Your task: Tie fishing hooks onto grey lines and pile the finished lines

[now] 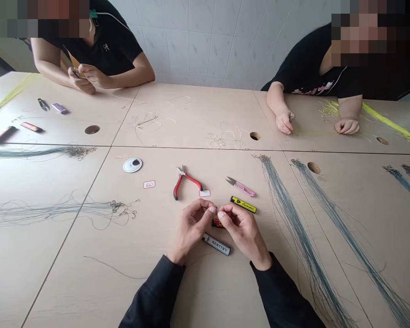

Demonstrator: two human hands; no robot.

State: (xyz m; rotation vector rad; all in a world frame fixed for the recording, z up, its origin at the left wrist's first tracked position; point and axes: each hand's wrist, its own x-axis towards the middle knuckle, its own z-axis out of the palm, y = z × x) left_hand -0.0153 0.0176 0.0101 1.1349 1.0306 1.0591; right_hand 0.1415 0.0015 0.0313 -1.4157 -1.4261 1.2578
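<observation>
My left hand and my right hand meet over the table, thumbs and forefingers pinched almost tip to tip. What they pinch is too small to make out. A thin loose line runs over the table toward my left sleeve. Under my hands lie a white lighter marked BENTTEY and a mostly covered red and black lighter. A yellow lighter rests just beyond my right fingers. Farther out are red-handled pliers, jaws pointing away, and pink thread snips.
Bundles of grey-blue line with hooks at their ends, one bundle to the right and another bundle to the left, spread across the table. A white round cap lies ahead. Across the table, two people handle small items; yellow line lies by one.
</observation>
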